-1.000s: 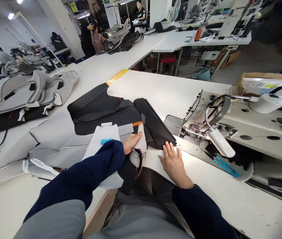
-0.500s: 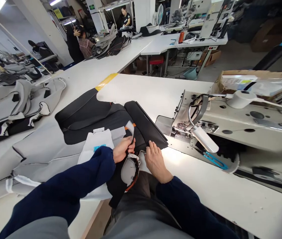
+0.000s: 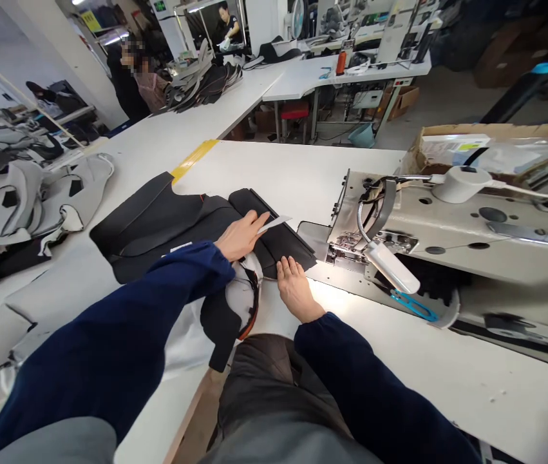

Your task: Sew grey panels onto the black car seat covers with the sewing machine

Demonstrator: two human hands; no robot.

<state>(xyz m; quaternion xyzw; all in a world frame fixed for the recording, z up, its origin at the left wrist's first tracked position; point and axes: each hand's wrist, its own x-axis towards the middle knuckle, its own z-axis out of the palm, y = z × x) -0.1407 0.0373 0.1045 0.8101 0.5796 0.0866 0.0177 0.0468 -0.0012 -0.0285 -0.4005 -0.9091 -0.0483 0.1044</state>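
A black sewn cover [image 3: 158, 222], which looks like a car seat cover, lies across the white table with its right end near the sewing machine [image 3: 375, 245]. My left hand [image 3: 239, 237] is closed on a thin pale strip [image 3: 276, 222], which points right over the cover's padded end panel. Flat on the near edge of that panel rests my right hand [image 3: 299, 290], fingers extended and holding nothing. Between my hands and my lap hangs a curved part of the cover with pale lining [image 3: 242, 299] and orange edging. My left sleeve hides part of the cover.
Pale grey sewn covers [image 3: 32, 200] are heaped on the left. A white lamp [image 3: 394, 267] and a blue plastic piece [image 3: 413, 306] are on the machine. Behind it stands a cardboard box [image 3: 519, 132]. Yellow tape [image 3: 194, 160] crosses the table. Other people work in the background.
My left hand has moved up and right, bringing the pale strip down over the end panel. My right hand stays on the panel's near edge. The white label and orange tab are now mostly covered.
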